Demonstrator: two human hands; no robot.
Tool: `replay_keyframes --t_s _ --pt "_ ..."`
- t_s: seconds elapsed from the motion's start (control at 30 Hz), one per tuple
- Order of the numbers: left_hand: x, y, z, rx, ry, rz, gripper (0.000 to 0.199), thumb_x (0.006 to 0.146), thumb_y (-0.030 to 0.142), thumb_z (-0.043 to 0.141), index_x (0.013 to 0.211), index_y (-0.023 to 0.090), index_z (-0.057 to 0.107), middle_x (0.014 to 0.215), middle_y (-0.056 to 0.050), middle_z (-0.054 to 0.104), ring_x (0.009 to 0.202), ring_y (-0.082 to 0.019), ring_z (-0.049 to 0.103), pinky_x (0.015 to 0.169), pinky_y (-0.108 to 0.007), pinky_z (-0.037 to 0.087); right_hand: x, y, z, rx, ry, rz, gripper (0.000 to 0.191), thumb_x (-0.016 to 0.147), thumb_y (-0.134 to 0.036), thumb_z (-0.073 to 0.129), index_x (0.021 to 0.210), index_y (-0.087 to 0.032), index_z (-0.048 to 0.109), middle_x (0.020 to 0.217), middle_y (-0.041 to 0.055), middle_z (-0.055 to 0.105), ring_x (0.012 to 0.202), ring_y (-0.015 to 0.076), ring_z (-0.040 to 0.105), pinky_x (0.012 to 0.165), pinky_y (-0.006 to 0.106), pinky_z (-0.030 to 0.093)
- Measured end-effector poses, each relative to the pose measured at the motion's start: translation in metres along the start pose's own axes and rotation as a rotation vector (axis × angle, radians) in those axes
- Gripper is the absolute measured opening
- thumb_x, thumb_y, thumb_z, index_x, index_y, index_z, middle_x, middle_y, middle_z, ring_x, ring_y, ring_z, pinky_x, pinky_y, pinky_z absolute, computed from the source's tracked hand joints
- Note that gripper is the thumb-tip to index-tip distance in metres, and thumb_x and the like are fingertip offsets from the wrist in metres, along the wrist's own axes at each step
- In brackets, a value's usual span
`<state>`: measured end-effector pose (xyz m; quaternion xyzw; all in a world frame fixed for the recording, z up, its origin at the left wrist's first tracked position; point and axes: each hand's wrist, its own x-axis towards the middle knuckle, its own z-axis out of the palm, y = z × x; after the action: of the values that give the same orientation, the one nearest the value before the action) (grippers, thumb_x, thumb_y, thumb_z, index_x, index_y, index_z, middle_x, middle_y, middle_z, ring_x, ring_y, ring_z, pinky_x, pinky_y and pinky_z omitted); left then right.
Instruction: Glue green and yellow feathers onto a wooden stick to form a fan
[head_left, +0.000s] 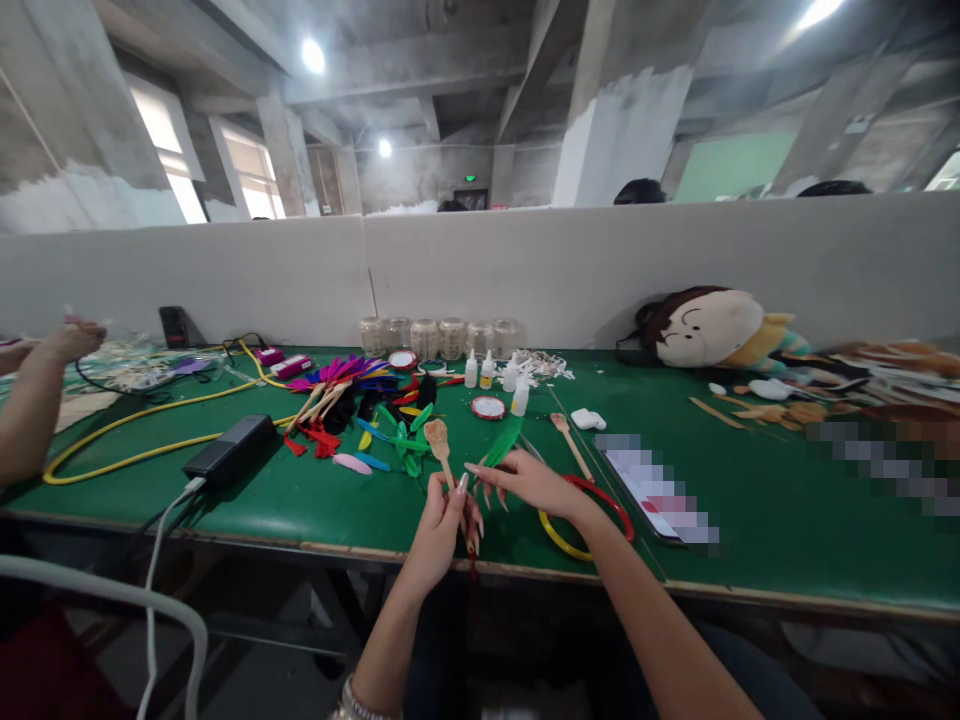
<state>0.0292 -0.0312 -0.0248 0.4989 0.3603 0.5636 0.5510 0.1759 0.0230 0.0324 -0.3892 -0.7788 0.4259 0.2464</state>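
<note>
My left hand (436, 528) is closed around the handle of a small wooden spoon (436, 438), its bowl pointing up and away and red strands hanging from its lower end. A green feather (505, 440) is pinched in my right hand (536, 484), just right of the spoon, with the fingertips of both hands close together. Beyond them lies a pile of loose green feathers (411, 446). Another wooden spoon (571, 446) rests on the table to the right, near a red and yellow ring (628, 520) partly hidden by my right forearm.
Small white bottles (471, 372) and a red-rimmed lid (489, 408) stand ahead. Glass jars (450, 338) line the partition. Left are feathered sticks (330, 395), a black power adapter (231, 448) and yellow tubing (142, 405). Right are a phone (652, 485) and plush doll (709, 328). A co-worker's hand (75, 340) shows far left.
</note>
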Motion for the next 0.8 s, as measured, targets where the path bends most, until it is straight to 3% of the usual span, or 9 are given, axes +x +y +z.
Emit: replay_keyframes --t_s 0.17,0.27,0.37,0.8 --pt "0.0 0.002 0.0 -0.02 -0.024 -0.042 0.036 0.074 0.053 0.05 0.081 0.02 0.039 0.073 0.003 0.056 0.056 -0.01 0.057 0.048 -0.023 0.048 -0.002 -0.005 -0.016 0.024 0.214 -0.005 0.047 0.074 -0.056 0.05 0.06 -0.014 0.064 0.053 0.0018 0.058 0.05 0.0117 0.049 0.053 0.024 0.039" --pt "0.0 0.003 -0.001 0.015 -0.088 -0.056 0.033 0.075 0.05 0.052 0.077 0.018 0.043 0.063 0.004 0.054 0.055 -0.01 0.056 0.05 -0.022 0.048 -0.007 -0.008 -0.029 0.047 0.406 0.006 0.047 0.073 -0.056 0.051 0.059 -0.013 0.064 0.049 0.002 0.055 0.047 0.0109 0.046 0.048 0.024 0.035" --pt "0.0 0.003 -0.003 0.008 -0.158 -0.081 0.033 0.073 0.049 0.055 0.076 0.018 0.043 0.056 0.005 0.053 0.049 -0.01 0.054 0.049 -0.024 0.048 -0.013 -0.011 -0.033 0.095 0.517 -0.013 0.049 0.072 -0.058 0.052 0.053 -0.013 0.061 0.048 0.0024 0.053 0.045 0.0099 0.043 0.046 0.024 0.033" --pt "-0.004 0.003 -0.007 0.057 -0.233 -0.074 0.032 0.074 0.046 0.056 0.074 0.016 0.046 0.055 0.005 0.052 0.045 -0.008 0.052 0.047 -0.022 0.046 -0.018 -0.028 -0.025 0.064 0.492 -0.132 0.045 0.077 -0.053 0.048 0.052 -0.016 0.053 0.05 0.001 0.051 0.05 0.0106 0.045 0.048 0.023 0.033"
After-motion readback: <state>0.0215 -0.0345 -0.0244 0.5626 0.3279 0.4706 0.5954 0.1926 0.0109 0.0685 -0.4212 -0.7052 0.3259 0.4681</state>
